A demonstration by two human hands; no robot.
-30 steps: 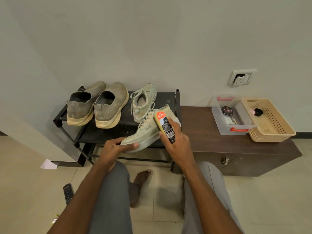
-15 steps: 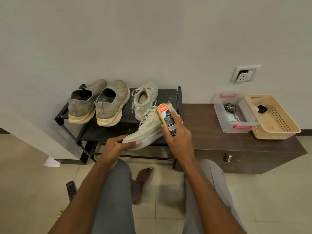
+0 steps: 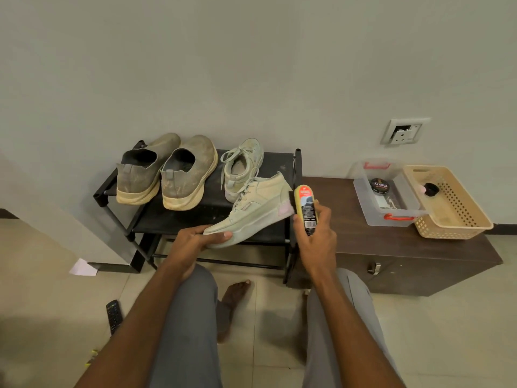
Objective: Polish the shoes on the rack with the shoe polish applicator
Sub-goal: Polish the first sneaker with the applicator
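Left hand (image 3: 195,242) grips the toe of a pale green sneaker (image 3: 251,208) at frame centre, heel tilted up over the front of the black shoe rack (image 3: 179,217); right hand (image 3: 316,233) is wrapped around the polish applicator (image 3: 305,204), its top end just beside the sneaker's heel. On the rack behind: matching sneaker (image 3: 242,166) and a pair of tan slip-ons (image 3: 167,172), centre-left. Right of frame, the brown bench (image 3: 349,242) carries a clear tub (image 3: 391,217) and a beige basket (image 3: 458,219).

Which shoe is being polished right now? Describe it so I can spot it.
Find the black metal shoe rack against the wall. At its right front, the left hand holds a pale green lace-up high-top sneaker by the toe, lifted and tilted, unlike the three shoes resting flat.
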